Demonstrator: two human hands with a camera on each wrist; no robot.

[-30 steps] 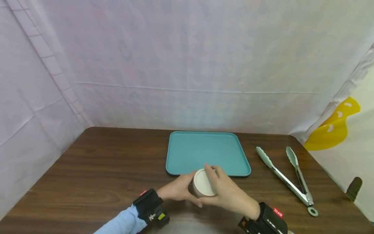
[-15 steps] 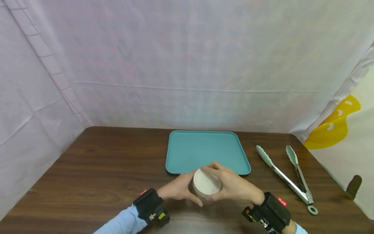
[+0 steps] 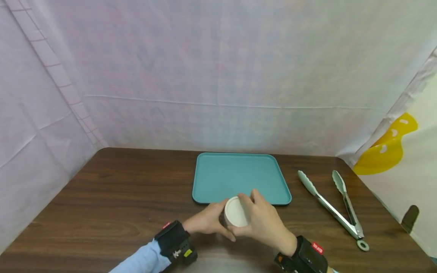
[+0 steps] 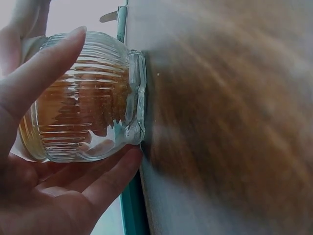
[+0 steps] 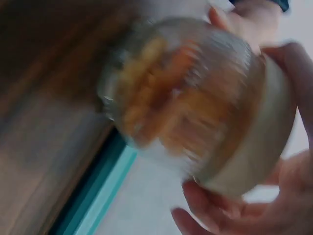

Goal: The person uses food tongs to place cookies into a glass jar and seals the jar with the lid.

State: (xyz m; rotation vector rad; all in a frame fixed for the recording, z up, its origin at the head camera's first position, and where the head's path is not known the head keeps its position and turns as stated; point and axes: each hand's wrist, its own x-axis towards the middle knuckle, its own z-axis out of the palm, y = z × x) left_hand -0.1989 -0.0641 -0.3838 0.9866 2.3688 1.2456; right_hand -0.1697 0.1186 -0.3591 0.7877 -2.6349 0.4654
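Observation:
A ribbed glass jar (image 4: 88, 98) with orange-brown contents stands on the brown table just in front of the teal tray (image 3: 239, 172). Its cream lid (image 3: 235, 212) faces up at me. My left hand (image 3: 205, 222) wraps the glass body, thumb and fingers curled round it (image 4: 54, 191). From the right, my right hand (image 3: 263, 222) grips the lid's rim. In the blurred right wrist view the jar (image 5: 181, 103) and its lid (image 5: 254, 142) show, with fingertips (image 5: 293, 68) on the rim.
Metal tongs (image 3: 329, 208) with pale green tips lie on the table right of the tray. A yellow plastic shape (image 3: 385, 151) shows beyond the right curtain edge. White cloth walls close in the back and left. The table (image 3: 119, 189) is bare wood to the left.
My right hand has turned on the lid: its wrist swung out to the right, then back toward me. The left hand and jar stayed in place.

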